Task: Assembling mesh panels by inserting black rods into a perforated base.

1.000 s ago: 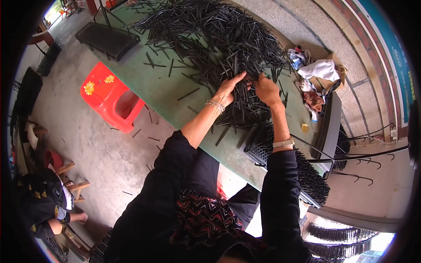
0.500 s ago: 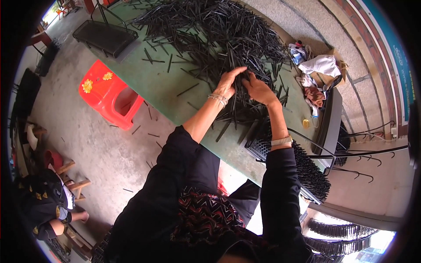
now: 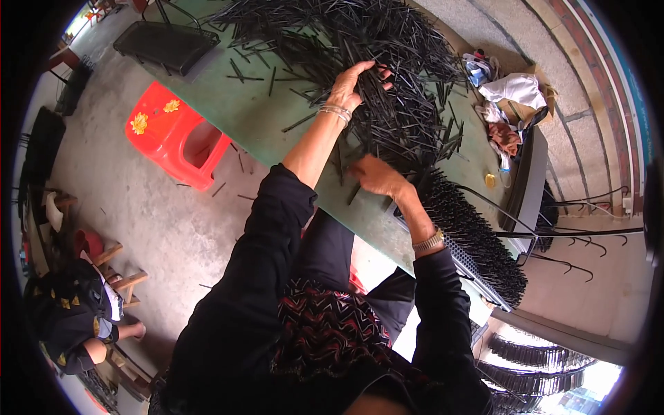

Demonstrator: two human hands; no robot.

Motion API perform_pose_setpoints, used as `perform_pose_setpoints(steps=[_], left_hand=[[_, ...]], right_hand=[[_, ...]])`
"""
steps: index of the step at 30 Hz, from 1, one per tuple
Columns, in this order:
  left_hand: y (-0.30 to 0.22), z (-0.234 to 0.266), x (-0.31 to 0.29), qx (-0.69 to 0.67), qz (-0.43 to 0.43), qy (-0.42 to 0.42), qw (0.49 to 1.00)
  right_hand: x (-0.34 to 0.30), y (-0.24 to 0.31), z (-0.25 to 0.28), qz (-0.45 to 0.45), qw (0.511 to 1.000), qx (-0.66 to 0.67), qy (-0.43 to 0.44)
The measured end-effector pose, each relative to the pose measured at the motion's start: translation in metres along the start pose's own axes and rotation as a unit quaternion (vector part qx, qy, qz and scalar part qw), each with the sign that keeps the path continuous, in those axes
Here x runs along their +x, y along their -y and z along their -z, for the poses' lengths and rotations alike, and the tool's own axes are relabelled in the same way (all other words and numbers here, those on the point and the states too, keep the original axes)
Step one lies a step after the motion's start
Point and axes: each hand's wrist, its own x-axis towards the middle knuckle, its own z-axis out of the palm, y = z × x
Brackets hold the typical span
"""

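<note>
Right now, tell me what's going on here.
The person's left hand is at a loose heap of thin black sticks, its fingers touching some of them. The right hand is apart from the heap, over the near part of the flat green tabletop; whether it holds anything cannot be told. To its right stands a dense black bristly block.

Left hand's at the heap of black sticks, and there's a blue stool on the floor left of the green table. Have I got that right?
Not quite: the stool is red, as the head view shows. The left hand is at the heap of black sticks, and the stool stands left of the green table.
</note>
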Motion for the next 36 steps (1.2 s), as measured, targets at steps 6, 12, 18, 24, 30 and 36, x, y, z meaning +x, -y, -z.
perform_pose_setpoints(steps=[6, 12, 18, 24, 30, 36], left_hand=[[-0.001, -0.005, -0.006, 0.002, -0.011, -0.025, 1.0], [0.016, -0.007, -0.051, 0.238, -0.077, -0.091, 0.964], [0.083, 0.022, -0.076, 0.556, -0.277, -0.019, 0.783], [0.092, 0.03, -0.086, 0.67, -0.171, -0.003, 0.722], [0.093, 0.006, -0.099, 0.616, -0.299, 0.014, 0.729], [0.096, 0.015, -0.097, 0.658, -0.19, -0.023, 0.729]], right_hand=[[0.03, -0.069, 0.031, -0.131, 0.882, -0.146, -0.428], [-0.004, 0.006, 0.083, 0.003, 0.853, 0.256, -0.455], [0.019, 0.028, 0.044, 0.056, 0.777, 0.278, -0.561], [0.026, 0.025, 0.019, -0.03, 0.709, 0.337, -0.619], [0.013, 0.034, 0.033, 0.034, 0.613, 0.471, -0.634], [0.014, 0.029, 0.033, 0.023, 0.647, 0.397, -0.65]])
